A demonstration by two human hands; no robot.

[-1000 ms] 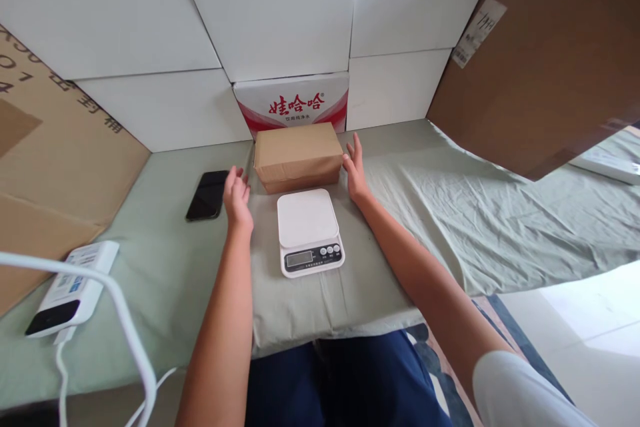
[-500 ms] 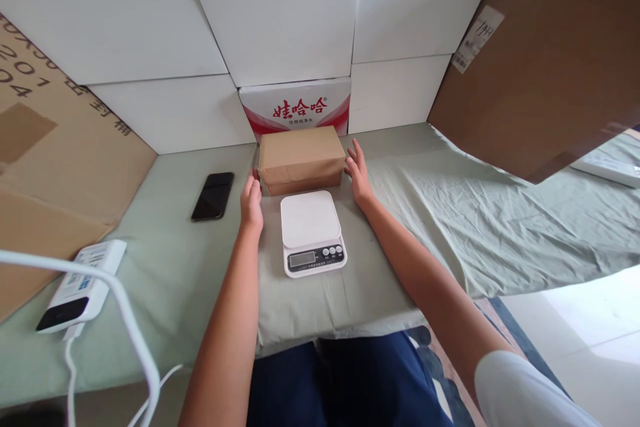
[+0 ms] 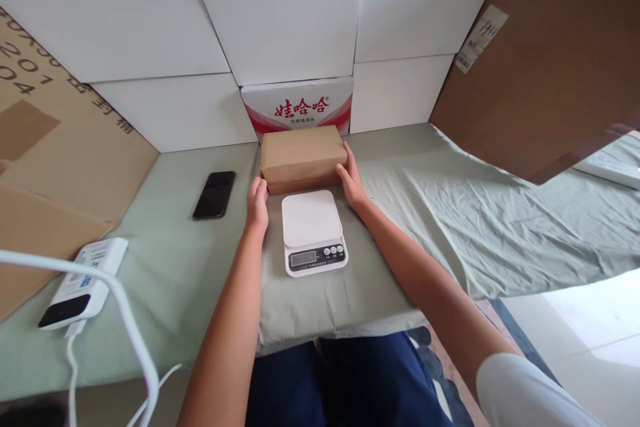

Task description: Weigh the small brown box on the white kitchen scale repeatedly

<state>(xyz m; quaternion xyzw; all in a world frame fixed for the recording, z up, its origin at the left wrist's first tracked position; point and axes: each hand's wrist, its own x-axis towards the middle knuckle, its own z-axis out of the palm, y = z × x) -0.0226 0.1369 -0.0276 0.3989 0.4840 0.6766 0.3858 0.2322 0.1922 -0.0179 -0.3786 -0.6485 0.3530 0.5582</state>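
Observation:
A brown cardboard box (image 3: 303,157) lies on the green cloth, behind a white kitchen scale (image 3: 313,230). My left hand (image 3: 258,203) grips the box at its lower left end, some of the fingers hidden beside it. At the opposite end, my right hand (image 3: 353,181) holds the box with the thumb on the front face and fingers along the right side. The scale stands between my forearms with its plate bare; its display shows no digits that I can read.
A black phone (image 3: 214,195) lies left of my left hand. Further left are a white power strip (image 3: 85,280) and a white cable (image 3: 127,320). White boxes and a red-printed carton (image 3: 300,103) form the back. A large brown carton (image 3: 545,60) stands at right.
My right hand has moved left, from beside the box onto its right end. My left hand has closed in against the left end. The box has stayed in place.

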